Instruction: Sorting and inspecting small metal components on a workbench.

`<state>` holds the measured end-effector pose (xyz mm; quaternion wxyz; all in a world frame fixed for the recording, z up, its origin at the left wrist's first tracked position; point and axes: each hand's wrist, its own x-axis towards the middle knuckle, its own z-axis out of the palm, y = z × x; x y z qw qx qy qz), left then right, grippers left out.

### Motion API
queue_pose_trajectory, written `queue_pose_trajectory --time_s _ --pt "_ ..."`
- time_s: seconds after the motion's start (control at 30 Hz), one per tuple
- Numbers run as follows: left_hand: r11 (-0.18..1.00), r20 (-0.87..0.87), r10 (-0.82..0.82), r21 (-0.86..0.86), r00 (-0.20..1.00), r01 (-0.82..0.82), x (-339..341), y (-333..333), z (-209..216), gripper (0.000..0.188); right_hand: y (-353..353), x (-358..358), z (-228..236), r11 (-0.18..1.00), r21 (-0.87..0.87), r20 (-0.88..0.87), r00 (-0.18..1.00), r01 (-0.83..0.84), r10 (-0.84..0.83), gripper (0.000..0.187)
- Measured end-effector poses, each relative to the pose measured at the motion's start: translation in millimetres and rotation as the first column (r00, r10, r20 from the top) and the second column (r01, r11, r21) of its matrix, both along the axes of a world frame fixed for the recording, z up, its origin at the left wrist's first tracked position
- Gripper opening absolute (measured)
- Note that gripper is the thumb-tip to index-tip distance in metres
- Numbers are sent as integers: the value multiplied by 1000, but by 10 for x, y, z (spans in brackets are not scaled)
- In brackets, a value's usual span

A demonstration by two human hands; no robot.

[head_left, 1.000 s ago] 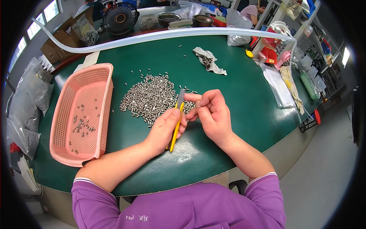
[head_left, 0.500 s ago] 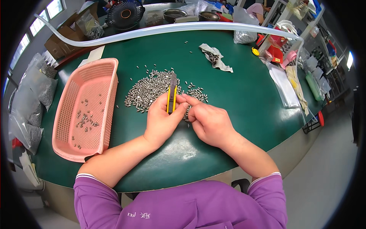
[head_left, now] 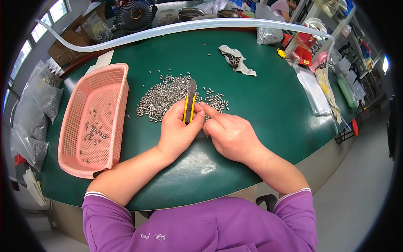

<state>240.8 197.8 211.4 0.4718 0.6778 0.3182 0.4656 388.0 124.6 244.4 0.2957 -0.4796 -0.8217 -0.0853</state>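
Right hand (head_left: 234, 135) draws in to left hand (head_left: 174, 132) as knife (head_left: 190, 106) shifts

Near the middle of the frame, the right fingertips now lie just beside the left thumb, closer than a second ago. The knife's handle, which then jutted out below the left hand, now ends at the palm, its yellow-and-black face showing.

The left hand grasps the knife between thumb and fingers, blade pointing to the top of the frame. The blade overlaps the right part of a pile (head_left: 161, 98) of small metal pins; a smaller cluster (head_left: 217, 101) lies just right of it. The right hand is curled, its forefinger reaching left; whether it pinches a pin cannot be told.

At left on the green table (head_left: 277, 122) sits a pink basket (head_left: 119, 122), with a few pins scattered on its floor. Upper right of centre, a crumpled cloth (head_left: 248, 72) holds more dark pins. Plastic bags (head_left: 31, 122) line the left edge of the frame. A pale tube (head_left: 197, 25) arcs across the top, with a black fan (head_left: 136, 17) and metal bowls (head_left: 191, 13) beyond it. At lower centre shows the wearer's purple shirt (head_left: 184, 227).
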Motion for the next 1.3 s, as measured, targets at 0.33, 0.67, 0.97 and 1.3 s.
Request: queue_pose_trajectory --time_s 0.33,0.67,0.97,1.3 --pt "985 -138 38 173 990 -13 0 5 43 11 -9 -8 -35 995 103 160 987 7 -23 11" --pt "998 -116 23 64 993 -15 -1 23 5 8 -24 -10 -11 999 33 98 995 -37 34 12" --pt "999 -107 -51 -2 993 51 -29 11 47 6 -33 9 10 993 -105 -2 998 -59 59 17" --pt "973 17 -47 -224 999 49 -12 16 35 7 13 6 -28 998 -6 -104 993 -61 60 17"
